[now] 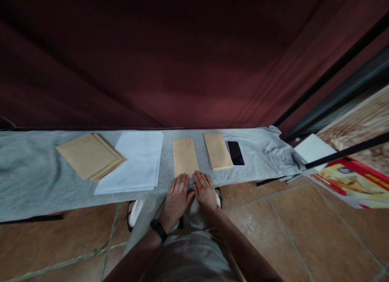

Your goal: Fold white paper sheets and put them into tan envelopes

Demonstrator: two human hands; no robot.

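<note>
A single brown envelope (pixel 185 155) lies flat in front of me on the grey cloth (pixel 33 172). My left hand (pixel 178 193) rests flat over its near left end, fingers stretched out. Beside it my right hand (pixel 204 189) lies flat at the near right corner, fingers extended. Neither hand grips anything. The hands cover the envelope's near edge. To the right sits a stack of brown envelopes (pixel 217 150). On the left, larger brown envelopes (pixel 88 154) are fanned out, overlapping a stack of white paper (pixel 136 160).
A phone (pixel 236 153) with a dark screen lies right of the envelope stack. Behind the narrow cloth-covered surface hangs a dark red curtain (pixel 182 71). Black metal bars (pixel 343 65) and a red and yellow printed box (pixel 355 180) stand at the right. The floor (pixel 258 225) is tiled.
</note>
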